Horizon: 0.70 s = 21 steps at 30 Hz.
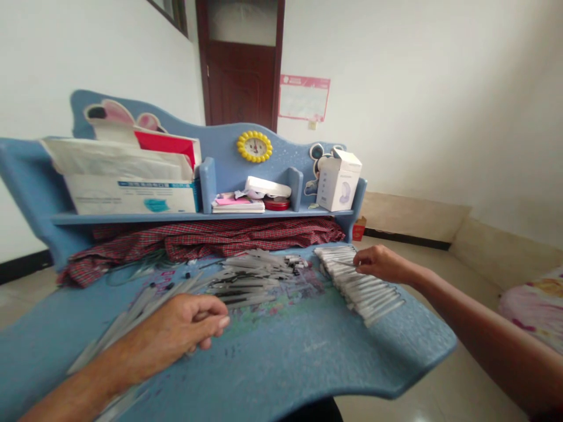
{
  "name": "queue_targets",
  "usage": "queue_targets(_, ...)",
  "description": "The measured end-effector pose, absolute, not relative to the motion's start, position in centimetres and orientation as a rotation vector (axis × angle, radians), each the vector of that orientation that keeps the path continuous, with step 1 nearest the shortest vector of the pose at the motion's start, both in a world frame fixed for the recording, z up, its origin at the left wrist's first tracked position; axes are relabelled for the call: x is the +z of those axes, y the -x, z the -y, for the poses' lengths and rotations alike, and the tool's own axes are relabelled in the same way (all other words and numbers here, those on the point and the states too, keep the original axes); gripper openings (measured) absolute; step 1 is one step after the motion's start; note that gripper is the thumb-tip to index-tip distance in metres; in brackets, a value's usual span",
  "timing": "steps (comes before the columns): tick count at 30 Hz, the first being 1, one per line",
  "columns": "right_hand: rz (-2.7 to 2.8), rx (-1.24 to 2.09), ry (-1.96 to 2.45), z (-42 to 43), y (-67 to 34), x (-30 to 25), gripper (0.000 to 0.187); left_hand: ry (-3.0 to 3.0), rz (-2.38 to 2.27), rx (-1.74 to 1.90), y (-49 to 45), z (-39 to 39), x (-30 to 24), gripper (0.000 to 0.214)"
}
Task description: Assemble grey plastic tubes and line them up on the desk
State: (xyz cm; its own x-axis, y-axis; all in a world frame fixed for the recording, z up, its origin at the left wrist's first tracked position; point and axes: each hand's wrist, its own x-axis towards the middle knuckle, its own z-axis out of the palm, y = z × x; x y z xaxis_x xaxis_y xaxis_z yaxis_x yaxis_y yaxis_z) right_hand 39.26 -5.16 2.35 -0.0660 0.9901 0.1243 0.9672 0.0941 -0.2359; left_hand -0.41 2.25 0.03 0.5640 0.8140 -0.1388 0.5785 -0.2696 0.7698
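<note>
My right hand (380, 264) is at the right side of the desk, fingers pinched on a slim pen (345, 263) that points left. Beneath it, a neat row of clear pens (369, 299) lies side by side. My left hand (189, 328) hovers over the left part of the desk, thumb and fingers curled together; whatever they may hold is hidden. Under and beside that forearm lie long translucent tubes (114, 334). Just beyond the left hand spreads a loose pile of translucent pen barrels (246, 281), some with dark parts. Small black and white caps (297, 264) sit at the pile's right end.
The blue desk (308, 357) has a curved front edge and a raised shelf (176, 218) behind. A checked cloth (211, 237) is bunched under the shelf. On the shelf stand a mask box (132, 196), a white box (339, 181) and a red tin (277, 203).
</note>
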Motion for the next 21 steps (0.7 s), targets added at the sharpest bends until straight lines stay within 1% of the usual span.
queue_targets(6,2.276,0.180,1.820,6.8,-35.2,1.7,0.019,-2.303,-1.217,0.524,0.6,-1.5,1.0,0.022)
queue_targets(10,2.425,0.271,1.710,7.6,-31.1,1.3,0.018,-2.439,-1.248,0.513,1.4,-1.8,0.8,0.018)
queue_targets(13,2.528,0.268,1.606,7.9,-27.6,1.3,0.018,-2.484,-1.198,0.346,2.1,-1.6,1.2,0.014)
queue_targets(16,2.628,0.261,1.477,7.9,-24.3,1.2,0.018,-2.509,-1.129,0.130,2.5,-1.1,1.8,0.014)
queue_targets(21,2.775,0.093,1.483,7.2,-20.1,0.5,0.020,-2.653,-1.218,-0.078,2.5,-0.6,2.1,0.027)
